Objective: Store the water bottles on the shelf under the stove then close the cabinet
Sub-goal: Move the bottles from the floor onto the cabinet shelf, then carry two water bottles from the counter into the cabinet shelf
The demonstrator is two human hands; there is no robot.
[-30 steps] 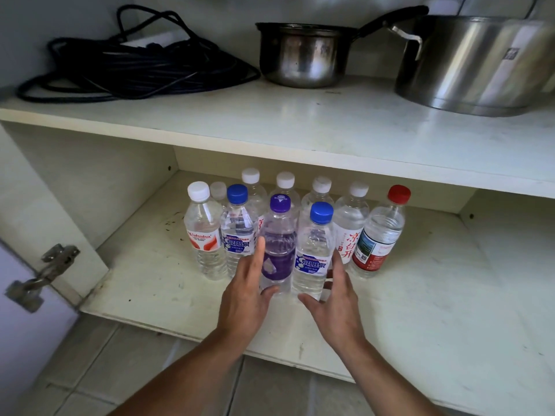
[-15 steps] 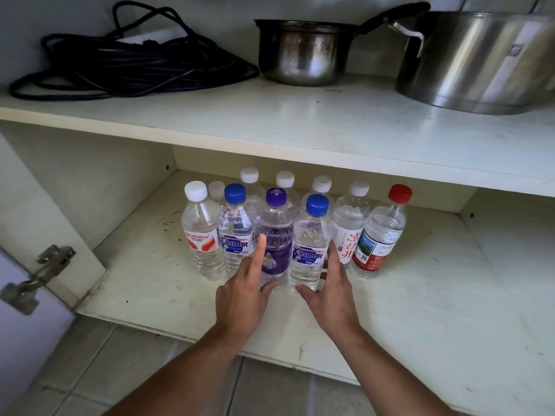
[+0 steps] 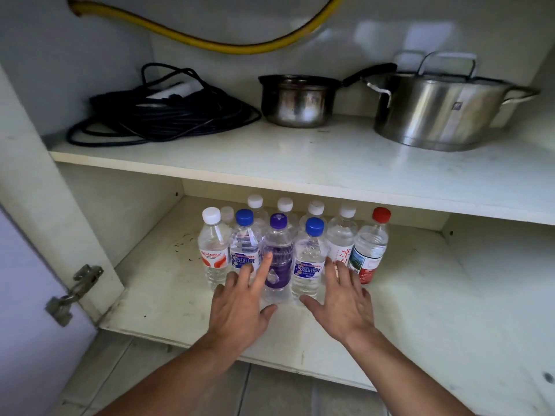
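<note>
Several clear water bottles stand upright in two rows on the lower cabinet shelf (image 3: 420,295). The front row holds a white-capped bottle (image 3: 213,247), a blue-capped bottle (image 3: 244,244), a purple-labelled bottle (image 3: 277,259), a second blue-capped bottle (image 3: 309,259) and a red-capped bottle (image 3: 371,250). My left hand (image 3: 240,307) has straight fingers whose tips touch the front of the blue-capped and purple bottles. My right hand (image 3: 342,304) is spread flat just right of the second blue-capped bottle, fingertips against the bottles behind. Neither hand grips anything.
The upper shelf (image 3: 300,163) carries a coiled black cable (image 3: 162,115), a small saucepan (image 3: 295,100) and a large steel pot (image 3: 435,109). A yellow hose (image 3: 210,40) curves above. The open door's hinge (image 3: 75,292) sits at the left. Tiled floor lies below.
The view has tilted upward, showing more of the upper shelf and the yellow hose. Both hands stay at the front bottles with fingers straight; the front bottles sit slightly deeper than a second ago.
</note>
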